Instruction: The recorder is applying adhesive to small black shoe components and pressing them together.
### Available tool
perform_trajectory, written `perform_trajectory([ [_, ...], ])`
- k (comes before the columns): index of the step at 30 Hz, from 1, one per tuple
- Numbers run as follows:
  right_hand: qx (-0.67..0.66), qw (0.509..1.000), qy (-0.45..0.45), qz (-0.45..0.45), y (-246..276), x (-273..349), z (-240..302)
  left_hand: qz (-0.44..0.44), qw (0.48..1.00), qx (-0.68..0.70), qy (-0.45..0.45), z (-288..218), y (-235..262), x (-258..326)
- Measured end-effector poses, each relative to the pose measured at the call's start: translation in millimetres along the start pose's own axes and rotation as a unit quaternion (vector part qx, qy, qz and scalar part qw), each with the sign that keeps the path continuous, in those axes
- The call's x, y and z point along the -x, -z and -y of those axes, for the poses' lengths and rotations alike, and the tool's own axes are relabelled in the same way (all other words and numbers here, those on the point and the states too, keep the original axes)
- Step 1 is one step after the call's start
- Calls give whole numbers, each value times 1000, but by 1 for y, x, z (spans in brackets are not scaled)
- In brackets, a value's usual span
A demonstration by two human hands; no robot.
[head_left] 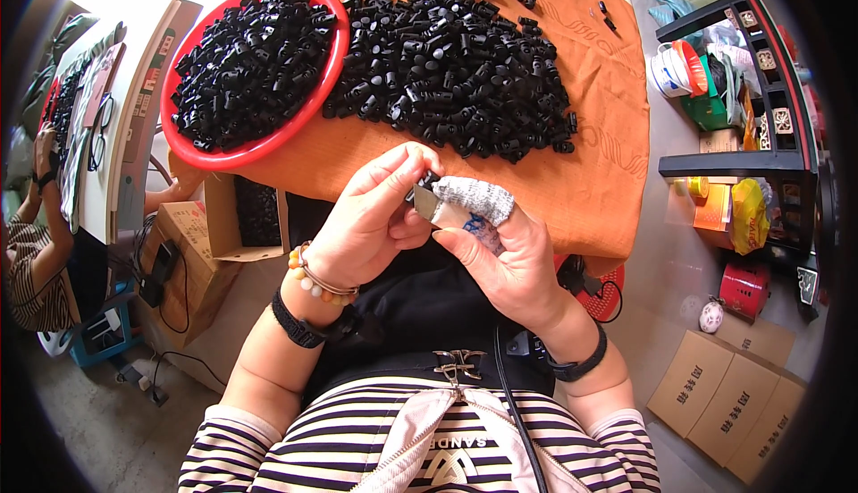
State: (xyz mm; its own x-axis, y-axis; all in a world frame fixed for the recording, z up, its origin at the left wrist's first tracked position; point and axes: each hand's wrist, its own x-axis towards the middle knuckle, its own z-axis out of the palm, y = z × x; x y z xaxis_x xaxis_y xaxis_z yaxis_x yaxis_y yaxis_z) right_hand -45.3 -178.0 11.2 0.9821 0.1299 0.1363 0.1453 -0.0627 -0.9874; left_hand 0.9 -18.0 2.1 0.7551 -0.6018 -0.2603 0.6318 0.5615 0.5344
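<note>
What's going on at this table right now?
A person's left hand pinches a small black piece, while the right hand holds a flat metal-edged tool close against it. A grey knitted cover wraps a finger of the right hand. Beyond the hands, a loose pile of black pieces lies on the orange cloth, right of a red basin full of similar ones.

Two hands (389, 202) show at centre, one red basin (342, 42) upper left, black parts (447, 73) top centre, beyond counting.
</note>
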Motion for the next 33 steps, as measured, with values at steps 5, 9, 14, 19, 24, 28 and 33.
perform_trajectory([
  [5,14,999,-30,6,1,0,6,-25,998,-47,-45,2,-4,0],
  [9,7,1000,-24,-7,0,0,3,-39,991,-96,-80,3,-6,0],
  [14,37,999,-6,-5,1,0,3,-55,986,-122,-94,3,-8,0],
  [19,43,999,-1,-3,1,-1,4,-67,980,-155,-107,5,-6,1],
  [24,60,998,0,0,2,-2,3,-69,982,-145,-102,4,-6,1],
  [28,25,1000,-10,-1,2,0,2,-65,986,-116,-97,4,-8,2],
  [33,-23,999,-34,6,0,2,3,-48,992,-82,-85,4,-8,1],
])
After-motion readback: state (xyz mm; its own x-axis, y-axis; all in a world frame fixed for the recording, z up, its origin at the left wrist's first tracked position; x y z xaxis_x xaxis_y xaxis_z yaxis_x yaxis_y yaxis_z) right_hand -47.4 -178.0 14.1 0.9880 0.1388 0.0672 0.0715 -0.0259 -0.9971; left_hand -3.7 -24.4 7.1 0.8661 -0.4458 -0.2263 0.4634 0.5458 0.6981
